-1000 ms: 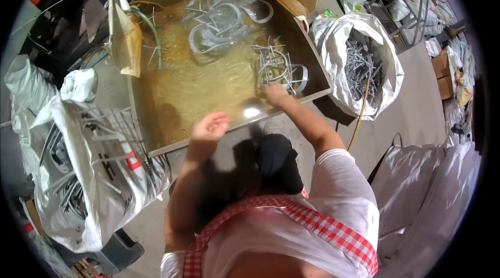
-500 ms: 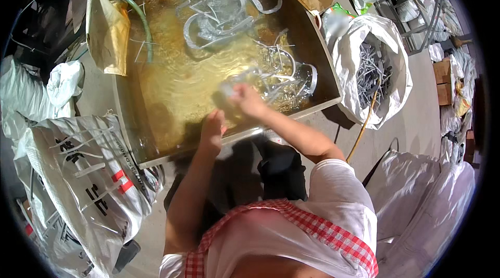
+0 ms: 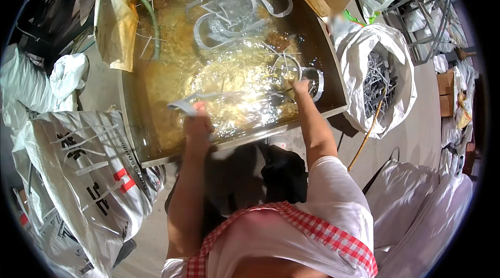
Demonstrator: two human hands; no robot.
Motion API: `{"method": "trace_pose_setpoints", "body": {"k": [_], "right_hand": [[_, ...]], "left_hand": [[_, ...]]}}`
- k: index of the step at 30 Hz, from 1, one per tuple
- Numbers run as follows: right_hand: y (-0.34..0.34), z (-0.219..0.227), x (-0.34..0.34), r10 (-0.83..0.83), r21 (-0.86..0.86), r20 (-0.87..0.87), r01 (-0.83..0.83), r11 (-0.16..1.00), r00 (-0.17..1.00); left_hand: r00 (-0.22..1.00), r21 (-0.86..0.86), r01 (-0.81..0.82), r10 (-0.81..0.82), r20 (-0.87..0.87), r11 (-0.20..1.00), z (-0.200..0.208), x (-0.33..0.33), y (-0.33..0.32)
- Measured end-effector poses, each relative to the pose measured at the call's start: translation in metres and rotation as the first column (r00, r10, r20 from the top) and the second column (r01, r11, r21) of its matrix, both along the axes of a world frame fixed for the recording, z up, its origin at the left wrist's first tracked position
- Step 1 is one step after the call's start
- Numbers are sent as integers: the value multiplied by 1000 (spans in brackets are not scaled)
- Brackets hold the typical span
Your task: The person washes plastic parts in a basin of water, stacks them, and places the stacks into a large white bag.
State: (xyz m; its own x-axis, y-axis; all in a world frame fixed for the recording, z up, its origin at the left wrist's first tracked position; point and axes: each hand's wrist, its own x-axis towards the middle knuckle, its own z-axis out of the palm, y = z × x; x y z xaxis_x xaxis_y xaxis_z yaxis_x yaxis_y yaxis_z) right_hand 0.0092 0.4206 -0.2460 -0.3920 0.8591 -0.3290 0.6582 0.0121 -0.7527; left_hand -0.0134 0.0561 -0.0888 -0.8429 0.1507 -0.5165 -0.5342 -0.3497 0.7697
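My left hand [image 3: 199,123] is closed round a curved grey plastic strip [image 3: 183,106] above the near left part of a metal tank [image 3: 234,144] of yellowish water. At the tank's right side my right hand [image 3: 300,88] reaches to the water among thin, curved plastic pieces [image 3: 318,85]. Its fingers look closed, but splashes and glare hide what they grip. A tangle of larger translucent curved strips [image 3: 229,30] lies in the water at the far side.
Right of the tank stands a white sack [image 3: 403,83] of grey plastic scraps, a thin stick [image 3: 367,140] leaning from it. A printed white sack [image 3: 88,168] with strips on it lies left. A green hose [image 3: 153,23] enters the tank beside a hanging stained sheet [image 3: 112,33].
My hands have moved apart: the left slightly left, now with a grey strip, the right outward to the pieces at the tank's right. The water is more stirred and brighter with glare.
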Motion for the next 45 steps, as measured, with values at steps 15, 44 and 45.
{"method": "trace_pose_setpoints", "body": {"k": [15, 44, 45], "right_hand": [[-180, 140, -4, 665, 52, -287, -682, 729, 689], [-224, 196, -46, 984, 215, 179, -975, -61, -22], [-221, 202, -44, 991, 197, 129, -978, -62, -37]], "left_hand": [[992, 52, 122, -120, -33, 991, -12, -2, 6], [622, -976, 120, -780, -69, 182, 9, 3, -48], [669, -958, 117, -734, -120, 263, 14, 2, -47]]}}
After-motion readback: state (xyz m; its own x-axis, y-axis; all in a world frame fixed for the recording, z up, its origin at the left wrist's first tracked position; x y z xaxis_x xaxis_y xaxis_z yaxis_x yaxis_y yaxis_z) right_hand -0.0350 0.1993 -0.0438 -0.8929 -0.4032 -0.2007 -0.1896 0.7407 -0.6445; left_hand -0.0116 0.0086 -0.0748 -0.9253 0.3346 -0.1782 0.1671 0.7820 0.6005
